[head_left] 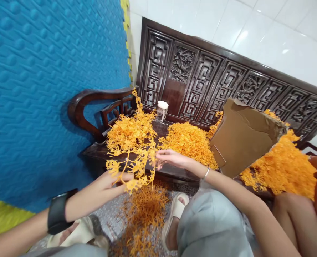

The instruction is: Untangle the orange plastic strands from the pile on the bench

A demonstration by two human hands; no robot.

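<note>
bench (pixel 174 94): carved wood, glossy | orange sprigs (pixel 185 141), on bench: plastic-looking, rough-textured | box (pixel 249 134), on bench: matt cardboard, ragged edge | mat (pixel 40 89), beside bench: embossed, foam-like | tiles (pixel 195 18), behind bench: smooth, glossy

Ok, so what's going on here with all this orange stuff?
A person holds a lacy orange sprig in the left hand; the right hand is at its edge, though whether it grips is unclear. Heaps of similar orange pieces lie on the dark carved bench, along with a piece of cardboard and a clear bottle. Loose orange bits lie on the floor between the feet.
</note>
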